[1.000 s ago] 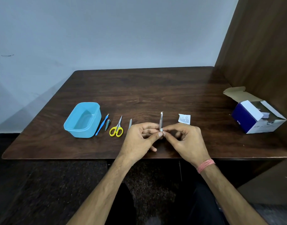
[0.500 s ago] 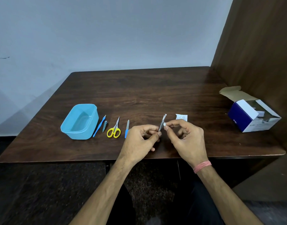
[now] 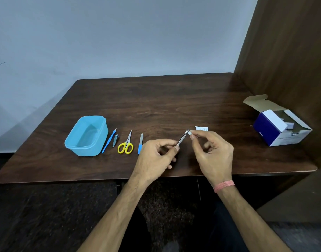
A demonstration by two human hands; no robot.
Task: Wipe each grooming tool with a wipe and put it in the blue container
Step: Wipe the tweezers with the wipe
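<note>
My left hand point(image 3: 156, 153) pinches the lower end of a slim metal tool point(image 3: 183, 138), which leans up and to the right. My right hand point(image 3: 210, 151) pinches a small white wipe point(image 3: 190, 132) against the tool's upper tip. The blue container point(image 3: 87, 135) stands at the left of the table with nothing in it. In a row to its right lie a blue-handled pick point(image 3: 108, 140), a small nail clipper point(image 3: 115, 140), yellow-handled scissors point(image 3: 126, 144) and a blue-handled file point(image 3: 140, 143).
A torn white wipe packet point(image 3: 201, 128) lies just behind my right hand. An open blue and white carton point(image 3: 279, 128) sits at the table's right, against a brown wooden partition point(image 3: 292, 51). The dark wooden table point(image 3: 156, 102) ends in a front edge under my wrists.
The metal tool has tilted from upright to leaning right. My right hand with the wipe has slid from the tool's lower part up to its tip.
</note>
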